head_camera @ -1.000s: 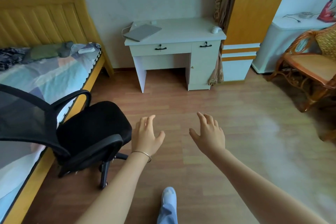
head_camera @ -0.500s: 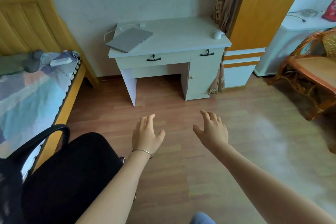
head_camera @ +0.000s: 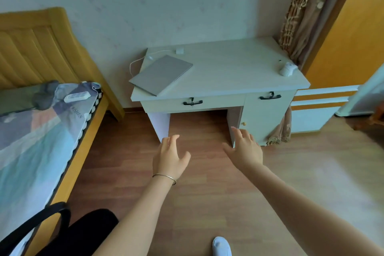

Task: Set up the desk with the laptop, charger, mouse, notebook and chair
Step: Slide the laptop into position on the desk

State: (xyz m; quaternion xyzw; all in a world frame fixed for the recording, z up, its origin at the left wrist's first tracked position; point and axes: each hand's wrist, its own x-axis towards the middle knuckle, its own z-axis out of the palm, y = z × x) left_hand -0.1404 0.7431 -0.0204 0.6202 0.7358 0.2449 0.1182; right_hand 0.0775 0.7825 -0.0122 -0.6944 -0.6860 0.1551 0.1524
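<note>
I see the left hand and right hand at frame centre, fingers spread, holding nothing. The closed laptop overhangs the desk corner, the chair sits lower left. A careless nudge could tip the laptop off.

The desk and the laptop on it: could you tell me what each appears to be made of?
The desk looks like laminated board, matte and pale with a faint wood-grain print; its slab panels and flat edges suggest this, though painted wood is possible. The laptop, closed, looks like brushed or anodised metal: an even grey, a soft sheen, a thin crisp edge. Grey plastic cannot be ruled out.
</note>
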